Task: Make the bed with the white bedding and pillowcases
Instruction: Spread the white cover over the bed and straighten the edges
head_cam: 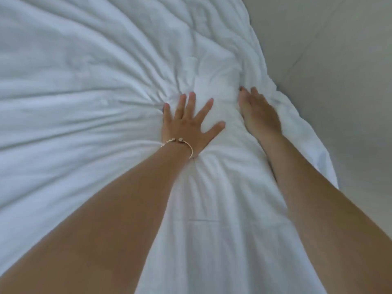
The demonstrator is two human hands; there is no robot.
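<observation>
A white, wrinkled duvet (84, 81) covers nearly the whole view, with creases fanning out from where my hands rest. My left hand (186, 122), a gold bangle at its wrist, lies flat on the duvet with fingers spread, pressing it down. My right hand (258, 111) lies flat beside it to the right, fingers together, close to the duvet's bunched right edge (282, 98). Neither hand grips the cloth. No pillows or pillowcases are in view.
A pale tiled floor (339, 81) runs along the right side, beyond the bed's edge. The duvet's edge hangs down toward it at the lower right.
</observation>
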